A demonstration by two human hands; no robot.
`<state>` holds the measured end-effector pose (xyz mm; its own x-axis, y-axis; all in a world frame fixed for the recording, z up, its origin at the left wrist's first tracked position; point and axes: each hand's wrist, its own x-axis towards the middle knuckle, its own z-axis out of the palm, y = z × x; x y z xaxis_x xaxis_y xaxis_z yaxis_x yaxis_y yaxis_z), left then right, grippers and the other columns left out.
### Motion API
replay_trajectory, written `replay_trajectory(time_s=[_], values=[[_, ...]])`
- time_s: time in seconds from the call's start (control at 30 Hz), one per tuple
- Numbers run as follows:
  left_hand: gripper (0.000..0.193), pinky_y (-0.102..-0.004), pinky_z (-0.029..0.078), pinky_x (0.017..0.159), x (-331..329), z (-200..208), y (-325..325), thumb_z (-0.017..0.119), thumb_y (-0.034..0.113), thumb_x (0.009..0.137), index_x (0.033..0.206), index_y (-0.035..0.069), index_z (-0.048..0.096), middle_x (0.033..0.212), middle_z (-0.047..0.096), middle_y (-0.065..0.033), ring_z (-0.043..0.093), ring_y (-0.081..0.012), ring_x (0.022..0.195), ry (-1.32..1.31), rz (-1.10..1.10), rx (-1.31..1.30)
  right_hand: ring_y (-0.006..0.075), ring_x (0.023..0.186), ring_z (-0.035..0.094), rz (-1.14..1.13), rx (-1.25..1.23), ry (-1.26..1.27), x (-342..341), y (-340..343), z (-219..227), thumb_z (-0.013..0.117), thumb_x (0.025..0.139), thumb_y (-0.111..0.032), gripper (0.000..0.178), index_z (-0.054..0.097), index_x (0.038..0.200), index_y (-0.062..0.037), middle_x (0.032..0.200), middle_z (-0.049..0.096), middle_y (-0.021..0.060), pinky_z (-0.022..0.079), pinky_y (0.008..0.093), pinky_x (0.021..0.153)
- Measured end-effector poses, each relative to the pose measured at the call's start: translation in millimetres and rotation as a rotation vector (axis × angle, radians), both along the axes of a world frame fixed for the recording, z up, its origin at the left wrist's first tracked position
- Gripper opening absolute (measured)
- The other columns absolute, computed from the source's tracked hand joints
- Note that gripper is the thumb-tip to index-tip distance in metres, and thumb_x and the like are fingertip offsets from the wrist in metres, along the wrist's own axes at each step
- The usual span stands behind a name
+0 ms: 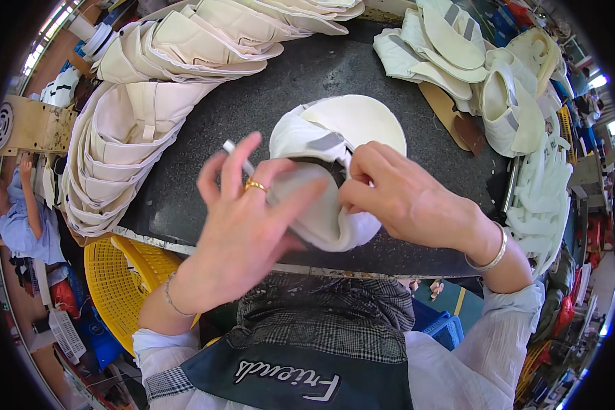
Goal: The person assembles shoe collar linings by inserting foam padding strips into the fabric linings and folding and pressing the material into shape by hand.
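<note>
Right grip (404,195) on white upper (331,142)

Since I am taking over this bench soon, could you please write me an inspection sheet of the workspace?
Surface: dark table, speckled, with a worn pale front edge.
Job's things: white upper between the hands; white stick at the left fingers.
Clutter: cream stack at left; white pile at upper right; brown piece beside it; white strips along the right.
Hands: right hand pinches the upper; left hand blurred, fingers spread, grip on the upper unclear.
Cables: nothing seen.
Surroundings: yellow basket at lower left; blue basket below the front edge; co-worker at far left.
</note>
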<state>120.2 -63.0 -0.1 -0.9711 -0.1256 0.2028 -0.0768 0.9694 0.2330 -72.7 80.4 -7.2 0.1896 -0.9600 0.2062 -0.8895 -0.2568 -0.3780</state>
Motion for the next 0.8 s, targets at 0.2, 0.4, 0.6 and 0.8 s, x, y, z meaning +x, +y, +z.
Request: replay_trajectory(time_s=[0.2, 0.4, 0.6, 0.8], values=[[0.053, -0.0443, 0.029, 0.09, -22.5, -4.1, 33.7, 0.078, 0.013, 0.063, 0.113, 0.018, 0.063, 0.085, 0.06, 0.0011, 0.052, -0.0187, 0.084, 0.127, -0.047, 0.038, 0.0288, 0.085, 0.053, -0.368, -0.239, 0.411, -6.0, 27.7, 29.5, 0.06, 0.07, 0.007, 0.026, 0.061, 0.093, -0.0033, 0.091, 0.052, 0.0122, 0.044, 0.0365, 0.073], [0.039, -0.0416, 0.028, 0.091, -46.2, -34.0, 50.6, 0.079, 0.012, 0.064, 0.101, 0.019, 0.068, 0.101, 0.058, 0.0025, 0.052, -0.0192, 0.094, 0.299, -0.22, 0.378, 0.0338, 0.097, 0.056, -0.379, 0.001, -0.196, -2.6, 67.8, 24.1, 0.074, 0.072, -0.01, 0.036, 0.059, 0.104, -0.0016, 0.101, 0.06, 0.0136, 0.045, 0.0394, 0.086], [0.03, -0.0377, 0.027, 0.09, -29.6, -32.3, 43.1, 0.082, 0.013, 0.063, 0.09, 0.018, 0.069, 0.088, 0.06, 0.0044, 0.053, -0.0203, 0.092, 0.337, -0.013, 0.285, 0.0257, 0.094, 0.055, -0.264, -0.065, -0.165, -11.6, 67.0, 5.7, 0.078, 0.068, -0.015, 0.033, 0.066, 0.098, -0.0074, 0.099, 0.061, 0.0057, 0.042, 0.0374, 0.084], [0.018, -0.0366, 0.029, 0.087, -18.0, -7.0, 41.3, 0.081, 0.016, 0.065, 0.08, 0.017, 0.07, 0.073, 0.059, 0.0045, 0.053, -0.0201, 0.091, 0.261, -0.071, 0.351, 0.0219, 0.085, 0.053, -0.19, -0.112, -0.25, -16.3, 61.5, -8.4, 0.078, 0.067, -0.013, 0.019, 0.069, 0.082, -0.0085, 0.086, 0.063, -0.0001, 0.041, 0.0349, 0.078]])
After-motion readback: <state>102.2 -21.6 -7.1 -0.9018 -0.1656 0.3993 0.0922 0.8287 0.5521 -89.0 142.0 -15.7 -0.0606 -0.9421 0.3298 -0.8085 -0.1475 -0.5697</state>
